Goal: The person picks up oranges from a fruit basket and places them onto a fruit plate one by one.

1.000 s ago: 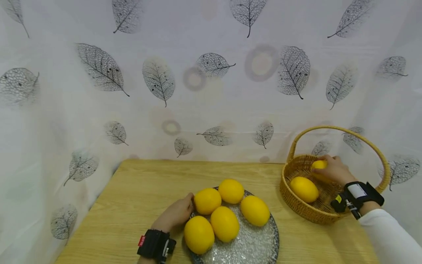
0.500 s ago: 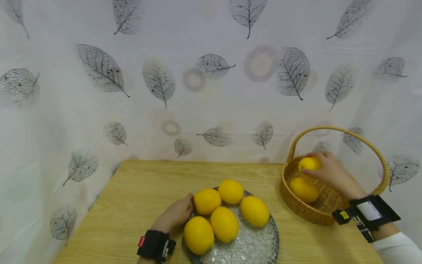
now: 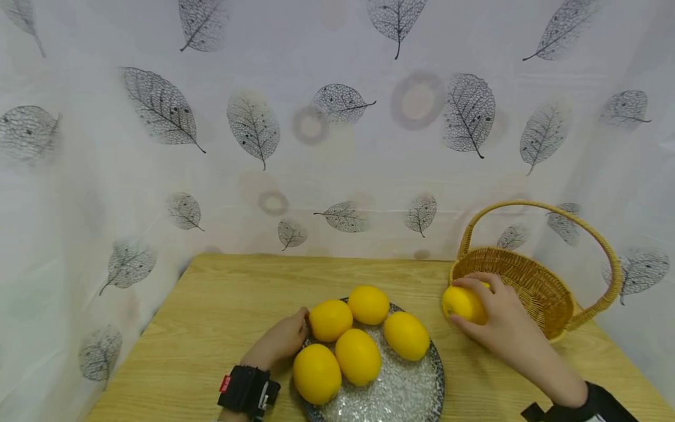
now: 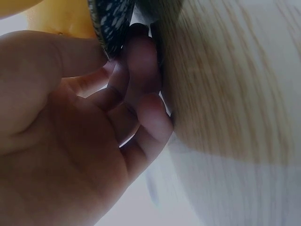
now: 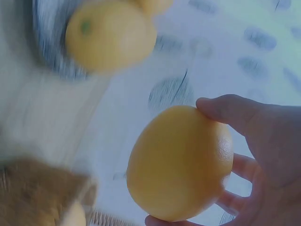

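My right hand (image 3: 506,322) grips a yellow lemon (image 3: 463,305) over the basket's left rim; in the right wrist view, thumb and fingers wrap the lemon (image 5: 176,165) from one side. The wicker basket (image 3: 548,281) with its tall handle stands behind that hand, which hides part of its front. My left hand (image 3: 279,340) pinches the left edge of a speckled grey plate (image 3: 403,390). In the left wrist view the thumb lies at the plate's dark rim (image 4: 112,28), with the other fingers curled underneath. Several lemons (image 3: 358,356) sit on the plate.
A yellow fruit (image 5: 75,216) shows at the basket in the right wrist view. The light wooden table (image 3: 237,293) ends at a leaf-printed white curtain (image 3: 337,164) behind it. The basket handle (image 3: 548,205) arches high at the right.
My right hand has lifted the lemon out of the basket and moved it left and toward me, over the basket rim. My left hand stays at the plate's edge.
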`<state>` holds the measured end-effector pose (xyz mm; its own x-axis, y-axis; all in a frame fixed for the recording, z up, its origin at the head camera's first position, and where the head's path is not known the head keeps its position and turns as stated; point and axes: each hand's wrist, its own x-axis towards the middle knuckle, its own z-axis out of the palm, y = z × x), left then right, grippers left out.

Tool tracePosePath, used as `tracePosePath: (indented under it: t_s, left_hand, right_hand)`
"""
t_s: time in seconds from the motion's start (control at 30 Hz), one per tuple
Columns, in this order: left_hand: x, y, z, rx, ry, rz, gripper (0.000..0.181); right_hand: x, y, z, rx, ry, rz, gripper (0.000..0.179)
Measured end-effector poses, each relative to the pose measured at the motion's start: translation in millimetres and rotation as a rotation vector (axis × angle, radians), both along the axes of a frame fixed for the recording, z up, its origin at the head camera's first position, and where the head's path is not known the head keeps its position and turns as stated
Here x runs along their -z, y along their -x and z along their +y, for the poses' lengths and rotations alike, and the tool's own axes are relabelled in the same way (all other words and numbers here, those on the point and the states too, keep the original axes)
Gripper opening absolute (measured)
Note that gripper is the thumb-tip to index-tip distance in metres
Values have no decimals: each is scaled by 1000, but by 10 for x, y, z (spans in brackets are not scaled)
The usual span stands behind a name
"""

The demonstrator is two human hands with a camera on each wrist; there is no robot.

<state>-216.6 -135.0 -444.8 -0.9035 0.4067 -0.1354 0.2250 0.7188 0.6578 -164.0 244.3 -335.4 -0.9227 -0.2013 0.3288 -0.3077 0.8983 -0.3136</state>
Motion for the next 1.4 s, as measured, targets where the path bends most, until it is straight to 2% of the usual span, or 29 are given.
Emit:
tracePosePath:
  t_s: [0.17, 0.3, 0.47, 0.6, 0.7, 0.87, 0.9, 0.97, 1.13, 1.23, 1.4]
  left_hand:
    - [-15, 7, -1, 4, -2, 8, 28]
    - [-26, 13, -1, 2, -2, 13, 26]
    - [-27, 14, -3, -7, 2, -15, 37]
    - [-18, 15, -3, -1, -2, -10, 34]
    - [-8, 17, -5, 6, -5, 4, 28]
    - [7, 14, -6, 13, -9, 4, 29]
    - [11, 13, -4, 17, -10, 3, 28]
    - [17, 13, 2, 21, -10, 3, 25]
    - [22, 20, 6, 20, -9, 4, 20]
    - [14, 21, 5, 16, -7, 6, 20]
    - [-10, 10, -4, 12, -4, 12, 20]
  right_hand:
    - [64, -314, -317, -52, 20, 25, 53]
    - [145, -509, -529, -135, 24, 73, 56]
    - [312, -632, -737, -261, -9, 207, 63]
    - [432, -685, -893, -282, -5, 223, 64]
    - [483, -715, -1010, -300, 16, 156, 58]
    - [575, -703, -1110, -444, 70, -144, 53]
    - [600, -702, -1123, -474, 68, -177, 52]
    - [658, -723, -1168, -509, 52, -171, 47]
    - [790, -785, -1283, -552, 16, -63, 36]
    - [853, -780, -1322, -574, 15, -81, 33]
    - [911, -714, -1342, -594, -57, -203, 39]
